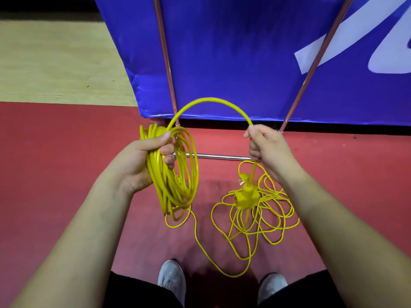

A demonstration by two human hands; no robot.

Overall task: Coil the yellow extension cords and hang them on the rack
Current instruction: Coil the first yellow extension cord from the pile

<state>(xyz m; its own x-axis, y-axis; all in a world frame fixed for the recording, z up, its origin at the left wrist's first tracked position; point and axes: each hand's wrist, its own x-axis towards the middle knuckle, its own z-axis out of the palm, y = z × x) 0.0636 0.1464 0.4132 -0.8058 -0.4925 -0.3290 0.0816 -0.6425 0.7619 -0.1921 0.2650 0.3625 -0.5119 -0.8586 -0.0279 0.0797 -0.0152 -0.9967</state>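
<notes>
Head view: at centre left the left hand (153, 156) is clenched around a coil of yellow cord (173, 172). The right hand (264, 145) pinches an arching strand — its socket block (246, 196) apparently dangling above loose cord (255, 218) on the red floor (66, 174), lower right.

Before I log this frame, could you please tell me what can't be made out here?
Head view:
- Silver metal rack: top cut off by the frame's upper edge.
- Tangled yellow cord on the red floor: whether one cord or several, unclear.
- Yellow socket block: details blurred.
- Left hand hides part of the coiled yellow cord.
</notes>
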